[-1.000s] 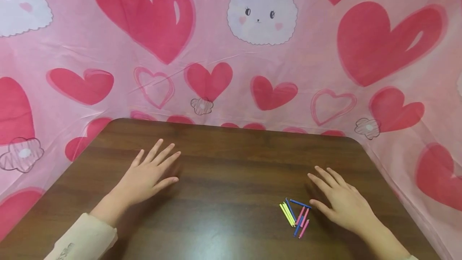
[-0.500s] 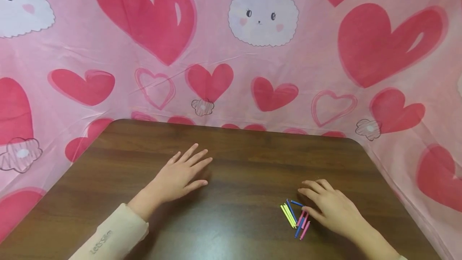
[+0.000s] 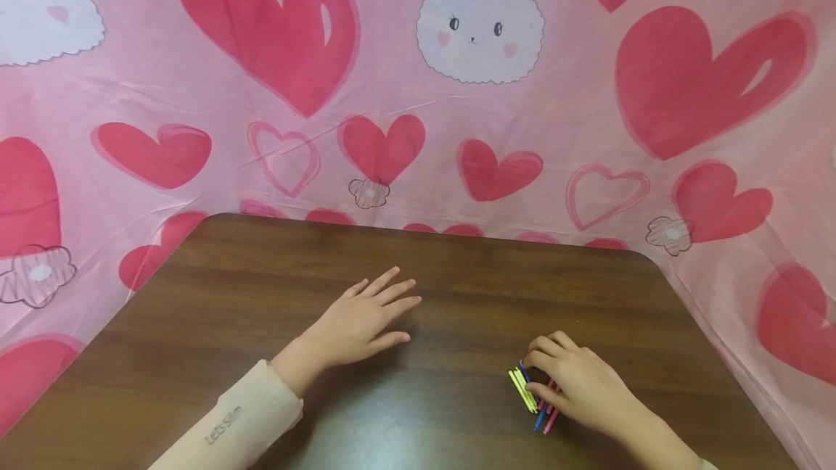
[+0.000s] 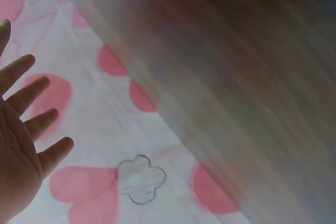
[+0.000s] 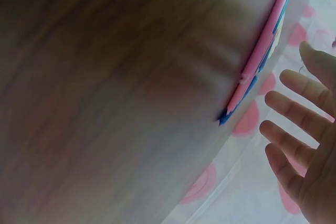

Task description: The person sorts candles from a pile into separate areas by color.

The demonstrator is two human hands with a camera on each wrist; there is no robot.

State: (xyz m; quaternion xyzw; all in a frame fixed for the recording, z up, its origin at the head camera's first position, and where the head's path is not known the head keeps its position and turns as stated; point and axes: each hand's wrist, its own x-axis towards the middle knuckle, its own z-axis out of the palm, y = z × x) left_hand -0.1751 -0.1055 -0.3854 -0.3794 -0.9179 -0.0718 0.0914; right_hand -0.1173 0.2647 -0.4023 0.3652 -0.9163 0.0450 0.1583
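Note:
Thin coloured sticks, resembling small birthday candles, lie in a loose pile at the right of the table: yellow sticks [image 3: 522, 391], blue sticks [image 3: 541, 416] and pink sticks [image 3: 551, 421]. Over the pile's right side reaches my right hand [image 3: 581, 385], its fingers loosely bent, hiding part of it. Whether the fingertips touch the sticks is unclear in the head view. In the right wrist view, this hand's fingers are spread beside the pink stick [image 5: 262, 38] and grip nothing. My left hand [image 3: 358, 322] hovers palm down left of the pile, fingers spread, holding nothing.
The dark brown wooden table [image 3: 457, 296] has rounded far corners. Behind and around it hangs a pink cloth [image 3: 392, 100] printed with hearts and rabbits. A pale sleeve [image 3: 228, 419] covers the left forearm.
My left hand has moved right toward the table's middle. My right hand has moved left over the sticks, its fingers bending from nearly straight. The pile looks unmoved.

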